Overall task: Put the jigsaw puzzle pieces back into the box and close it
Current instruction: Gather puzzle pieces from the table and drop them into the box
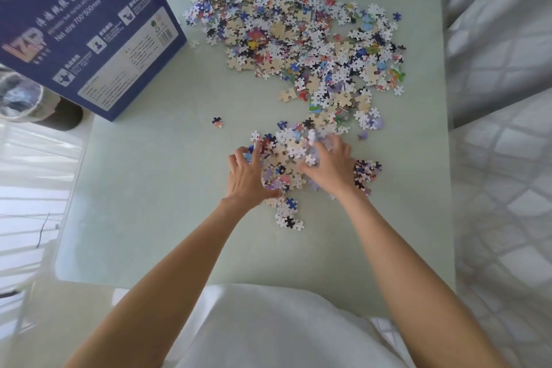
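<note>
both hands (pixel 245 175) (pixel 328 165) extended, fingers (pixel 239 155) spread, curled.

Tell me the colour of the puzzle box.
Dark blue box with white print, seen in the head view.
</note>
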